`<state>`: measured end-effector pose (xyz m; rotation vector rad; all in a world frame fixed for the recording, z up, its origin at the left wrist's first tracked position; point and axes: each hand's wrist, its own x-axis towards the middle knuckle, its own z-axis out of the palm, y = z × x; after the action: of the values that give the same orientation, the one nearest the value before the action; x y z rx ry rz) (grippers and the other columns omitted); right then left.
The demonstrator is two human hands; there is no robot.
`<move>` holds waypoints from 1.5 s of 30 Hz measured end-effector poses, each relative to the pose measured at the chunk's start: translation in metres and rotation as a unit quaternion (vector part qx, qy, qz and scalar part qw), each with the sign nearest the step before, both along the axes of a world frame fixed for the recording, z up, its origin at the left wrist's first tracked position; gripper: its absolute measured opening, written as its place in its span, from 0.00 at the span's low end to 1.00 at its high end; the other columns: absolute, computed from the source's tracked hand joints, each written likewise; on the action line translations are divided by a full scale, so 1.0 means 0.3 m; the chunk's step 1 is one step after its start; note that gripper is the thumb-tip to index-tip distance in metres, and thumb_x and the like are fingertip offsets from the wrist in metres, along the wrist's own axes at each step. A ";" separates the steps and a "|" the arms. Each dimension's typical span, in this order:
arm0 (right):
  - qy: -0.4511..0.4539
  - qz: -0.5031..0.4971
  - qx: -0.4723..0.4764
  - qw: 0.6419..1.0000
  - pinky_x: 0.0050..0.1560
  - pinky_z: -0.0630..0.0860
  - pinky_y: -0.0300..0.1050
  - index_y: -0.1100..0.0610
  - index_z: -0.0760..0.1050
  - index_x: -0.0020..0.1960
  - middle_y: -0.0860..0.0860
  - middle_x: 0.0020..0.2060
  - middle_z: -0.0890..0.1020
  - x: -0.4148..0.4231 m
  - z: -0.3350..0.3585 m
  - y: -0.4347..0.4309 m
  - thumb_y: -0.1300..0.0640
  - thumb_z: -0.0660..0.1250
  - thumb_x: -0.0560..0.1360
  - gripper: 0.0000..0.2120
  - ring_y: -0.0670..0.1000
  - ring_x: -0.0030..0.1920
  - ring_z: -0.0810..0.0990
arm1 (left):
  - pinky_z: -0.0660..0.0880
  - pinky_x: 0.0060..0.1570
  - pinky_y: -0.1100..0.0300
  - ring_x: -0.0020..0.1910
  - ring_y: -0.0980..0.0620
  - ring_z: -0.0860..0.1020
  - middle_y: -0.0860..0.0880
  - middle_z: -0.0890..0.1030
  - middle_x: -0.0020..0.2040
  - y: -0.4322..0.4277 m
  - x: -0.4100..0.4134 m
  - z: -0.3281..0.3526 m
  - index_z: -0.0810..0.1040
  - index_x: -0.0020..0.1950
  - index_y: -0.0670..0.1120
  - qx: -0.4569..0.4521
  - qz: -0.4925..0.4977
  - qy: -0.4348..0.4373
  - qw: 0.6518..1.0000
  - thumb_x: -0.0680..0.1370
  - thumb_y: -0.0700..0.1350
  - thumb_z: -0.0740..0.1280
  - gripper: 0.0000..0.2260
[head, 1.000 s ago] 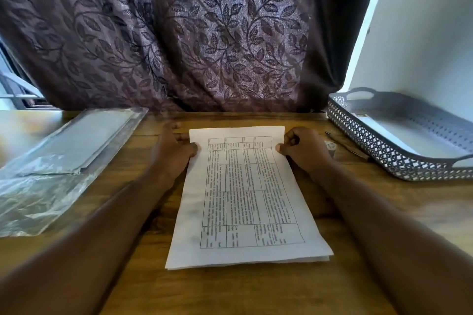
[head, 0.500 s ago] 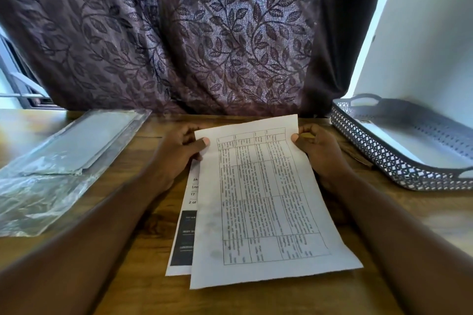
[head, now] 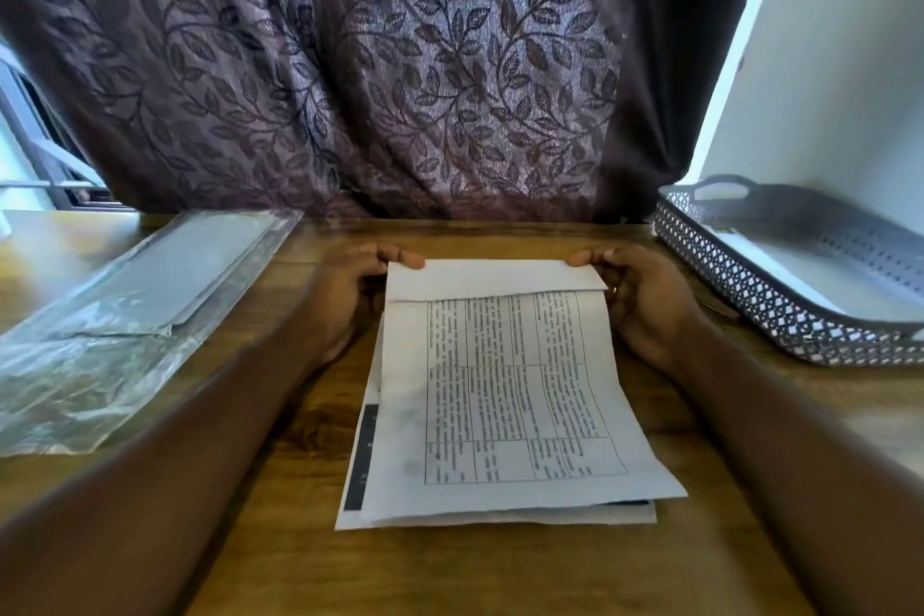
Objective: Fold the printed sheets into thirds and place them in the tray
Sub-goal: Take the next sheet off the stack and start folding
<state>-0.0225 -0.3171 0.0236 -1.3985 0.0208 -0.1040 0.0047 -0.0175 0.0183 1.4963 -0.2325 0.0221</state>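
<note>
Firstly, a stack (head: 360, 490) lay on the worktop (head: 450, 565), with the top sheet (head: 500, 390) askew upon it. Beyond, the left hand (head: 350, 295) and right hand (head: 645, 300) each kept a pinching grip on its far corners, that edge curled over. First fold judged under way. The next move calls for aligning at one third and creasing. The tray (head: 750, 285) stood far right, well apart.

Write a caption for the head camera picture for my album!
Left hand and right hand pinch the far edge of the top sheet, bent toward the person; the tray sits at the right.
</note>
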 end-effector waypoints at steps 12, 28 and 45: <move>-0.079 -0.056 -0.249 0.964 0.40 0.84 0.41 0.56 0.82 0.54 0.54 0.36 0.84 -0.018 0.005 0.060 0.63 0.73 0.75 0.08 0.47 0.37 0.85 | 0.82 0.49 0.47 0.45 0.52 0.84 0.53 0.86 0.46 0.012 0.028 -0.013 0.86 0.48 0.49 0.307 0.053 -0.128 0.942 0.76 0.45 0.74 0.03; -0.277 -0.055 -0.616 0.735 0.66 0.69 0.58 0.48 0.79 0.48 0.44 0.37 0.82 -0.057 0.025 0.252 0.45 0.60 0.81 0.11 0.47 0.39 0.80 | 0.81 0.47 0.48 0.45 0.59 0.83 0.58 0.86 0.46 -0.069 -0.046 0.018 0.86 0.51 0.53 0.321 -0.006 -0.305 0.897 0.76 0.51 0.71 0.07; -0.151 -0.010 -0.518 0.842 0.38 0.69 0.33 0.47 0.80 0.43 0.39 0.37 0.82 -0.022 0.028 0.045 0.58 0.67 0.80 0.10 0.36 0.37 0.79 | 0.79 0.49 0.50 0.43 0.51 0.84 0.51 0.87 0.42 0.004 0.003 -0.004 0.86 0.42 0.48 0.228 0.034 -0.168 0.958 0.74 0.38 0.75 0.05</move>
<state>-0.0292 -0.3037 0.0321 -2.4545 -0.3310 -0.3961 0.0057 -0.0164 0.0172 1.9580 -0.4841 0.2981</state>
